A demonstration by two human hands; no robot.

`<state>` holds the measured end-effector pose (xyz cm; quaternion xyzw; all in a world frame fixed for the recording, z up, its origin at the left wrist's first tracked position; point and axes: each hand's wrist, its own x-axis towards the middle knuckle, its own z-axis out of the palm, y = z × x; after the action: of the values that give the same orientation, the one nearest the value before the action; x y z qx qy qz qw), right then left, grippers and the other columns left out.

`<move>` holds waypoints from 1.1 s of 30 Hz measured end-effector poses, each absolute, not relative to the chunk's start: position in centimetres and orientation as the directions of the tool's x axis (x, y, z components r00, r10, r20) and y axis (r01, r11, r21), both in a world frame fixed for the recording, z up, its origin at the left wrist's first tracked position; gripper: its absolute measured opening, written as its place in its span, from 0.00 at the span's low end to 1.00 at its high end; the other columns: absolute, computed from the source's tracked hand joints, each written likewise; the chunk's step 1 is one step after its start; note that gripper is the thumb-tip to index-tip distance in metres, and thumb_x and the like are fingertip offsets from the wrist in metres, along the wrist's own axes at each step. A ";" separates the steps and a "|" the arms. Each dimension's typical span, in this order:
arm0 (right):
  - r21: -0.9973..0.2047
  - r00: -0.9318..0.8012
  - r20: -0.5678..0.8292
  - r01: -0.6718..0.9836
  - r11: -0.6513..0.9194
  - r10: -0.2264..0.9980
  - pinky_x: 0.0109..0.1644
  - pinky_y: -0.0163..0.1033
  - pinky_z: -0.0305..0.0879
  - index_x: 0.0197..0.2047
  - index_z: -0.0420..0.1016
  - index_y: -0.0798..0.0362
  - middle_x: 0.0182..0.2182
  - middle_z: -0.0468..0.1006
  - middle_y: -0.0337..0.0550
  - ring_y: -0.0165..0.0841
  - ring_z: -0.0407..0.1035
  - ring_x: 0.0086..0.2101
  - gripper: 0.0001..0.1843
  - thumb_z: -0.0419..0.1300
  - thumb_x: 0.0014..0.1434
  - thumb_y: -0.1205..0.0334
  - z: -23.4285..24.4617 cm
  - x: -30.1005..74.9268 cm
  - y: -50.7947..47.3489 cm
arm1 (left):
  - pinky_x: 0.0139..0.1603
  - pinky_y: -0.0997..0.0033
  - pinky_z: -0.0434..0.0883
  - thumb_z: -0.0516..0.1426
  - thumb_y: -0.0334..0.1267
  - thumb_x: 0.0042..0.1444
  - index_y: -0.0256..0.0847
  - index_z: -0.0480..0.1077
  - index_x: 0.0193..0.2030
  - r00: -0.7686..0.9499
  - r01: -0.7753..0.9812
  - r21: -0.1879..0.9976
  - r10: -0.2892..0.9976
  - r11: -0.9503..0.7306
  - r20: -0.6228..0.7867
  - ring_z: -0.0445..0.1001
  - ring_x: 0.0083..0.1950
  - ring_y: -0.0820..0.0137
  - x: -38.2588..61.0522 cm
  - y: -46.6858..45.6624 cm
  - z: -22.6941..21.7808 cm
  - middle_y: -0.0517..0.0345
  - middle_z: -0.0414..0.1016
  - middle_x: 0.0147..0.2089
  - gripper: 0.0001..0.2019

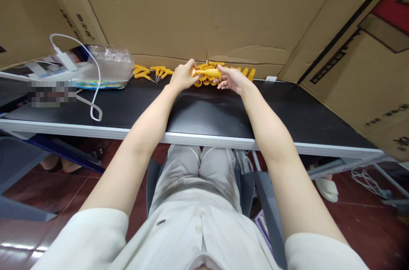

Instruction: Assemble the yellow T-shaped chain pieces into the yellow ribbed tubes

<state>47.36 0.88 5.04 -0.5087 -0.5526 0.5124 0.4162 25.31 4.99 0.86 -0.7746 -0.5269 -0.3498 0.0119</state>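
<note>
Both my arms reach across a black table (204, 112) to its far edge. My left hand (182, 76) is closed on one end of a yellow plastic handle-shaped part (207, 73), held level. My right hand (232, 78) pinches its other end with curled fingers. Under and behind the part lies a pile of several similar yellow parts (223, 70). More yellow T-shaped pieces with small chains (153, 72) lie just left of my left hand.
Cardboard sheets (223, 10) wall the table at the back and right. At far left sit a clear plastic bag (110, 65), a white charger with cable (92, 91) and papers. Below the table are my lap, a chair and a red floor.
</note>
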 end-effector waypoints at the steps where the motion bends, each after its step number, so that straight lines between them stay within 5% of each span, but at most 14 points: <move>1: -0.990 -0.131 -0.060 0.134 -0.042 0.990 0.23 0.31 0.67 0.44 0.81 0.53 0.25 0.83 0.41 0.28 0.71 0.18 0.22 0.63 0.74 0.41 5.0 47.3 0.9 | 0.56 0.57 0.73 0.63 0.40 0.62 0.45 0.74 0.59 0.204 0.821 0.350 0.804 -0.451 0.559 0.80 0.53 0.50 25.3 5.1 0.8 0.48 0.83 0.45 0.18; 12: -0.989 -0.083 -0.080 0.127 -0.069 0.993 0.22 0.31 0.64 0.38 0.78 0.53 0.21 0.80 0.43 0.28 0.70 0.17 0.32 0.60 0.72 0.30 4.7 47.0 1.2 | 0.57 0.55 0.73 0.62 0.40 0.64 0.44 0.74 0.59 0.214 0.837 0.315 0.798 -0.447 0.564 0.81 0.52 0.49 25.4 4.9 0.9 0.46 0.84 0.48 0.17; 33: -0.980 0.000 -0.104 0.169 -0.103 0.995 0.21 0.33 0.64 0.41 0.80 0.51 0.18 0.77 0.38 0.29 0.68 0.16 0.40 0.58 0.64 0.18 3.7 47.2 2.6 | 0.56 0.57 0.74 0.62 0.39 0.62 0.45 0.74 0.60 0.228 0.812 0.339 0.793 -0.475 0.565 0.81 0.52 0.51 25.3 5.4 0.5 0.49 0.82 0.45 0.19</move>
<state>47.21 2.55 3.69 -0.5637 -0.5162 0.4834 0.4268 25.34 5.43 0.47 -0.7835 -0.5121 -0.3516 0.0137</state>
